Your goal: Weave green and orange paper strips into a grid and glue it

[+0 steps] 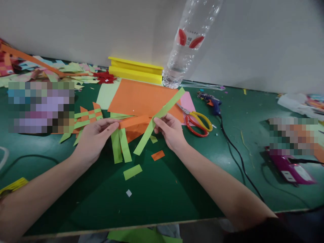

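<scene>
My left hand (97,135) pinches the left end of an orange paper strip (134,120) above the table. Between thumb and fingers, my right hand (170,130) grips a long light green paper strip (144,139) that slants across the orange strip's right end. Whether the two strips are joined there I cannot tell. Below and between my hands lie more green strips (124,145). An orange-and-green woven paper piece (92,115) sits beyond my left hand. Behind both hands an orange paper sheet (141,96) rests over pale green and pink sheets.
Red-and-yellow scissors (198,123) lie right of my right hand, near a blue glue gun (214,104) with a black cord. A tall plastic bottle (187,44) and folded yellow card (135,71) stand by the wall. Paper scraps (73,69) heap at back left. A purple power socket (291,168) sits right.
</scene>
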Demonstrator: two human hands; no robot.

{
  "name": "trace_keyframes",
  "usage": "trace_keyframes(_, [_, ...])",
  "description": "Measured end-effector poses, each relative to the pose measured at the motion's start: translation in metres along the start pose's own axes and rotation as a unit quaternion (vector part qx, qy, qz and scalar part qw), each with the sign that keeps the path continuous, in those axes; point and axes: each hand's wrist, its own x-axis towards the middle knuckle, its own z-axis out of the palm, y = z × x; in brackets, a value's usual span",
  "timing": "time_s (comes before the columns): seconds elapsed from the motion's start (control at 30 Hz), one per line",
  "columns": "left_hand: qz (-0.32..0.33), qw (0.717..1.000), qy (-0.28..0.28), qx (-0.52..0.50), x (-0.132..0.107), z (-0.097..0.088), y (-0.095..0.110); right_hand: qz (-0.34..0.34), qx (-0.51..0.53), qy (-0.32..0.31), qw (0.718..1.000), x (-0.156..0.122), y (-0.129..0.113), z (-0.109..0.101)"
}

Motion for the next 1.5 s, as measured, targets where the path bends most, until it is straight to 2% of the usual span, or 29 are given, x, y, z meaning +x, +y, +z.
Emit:
trace_keyframes(0.73, [0.006, 1.0, -0.009, 0.015, -0.0012, -0.0015, 0.0012, -0.002, -0.049, -0.019, 0.999, -0.0006, 0.0018, -0.0025])
trace_keyframes(0.97, [0.007, 1.0, -0.011, 0.023, -0.0021, -0.002, 0.0016, -0.002, -0.034, -0.028, 0.999, -0.0005, 0.0023, -0.0026])
trace_keyframes(1.5, [-0.006, 1.0, -0.007, -0.01, -0.0013, -0.0009, 0.0018, 0.0, -0.042, -0.022, 0.999, -0.0004, 0.0008, -0.0023])
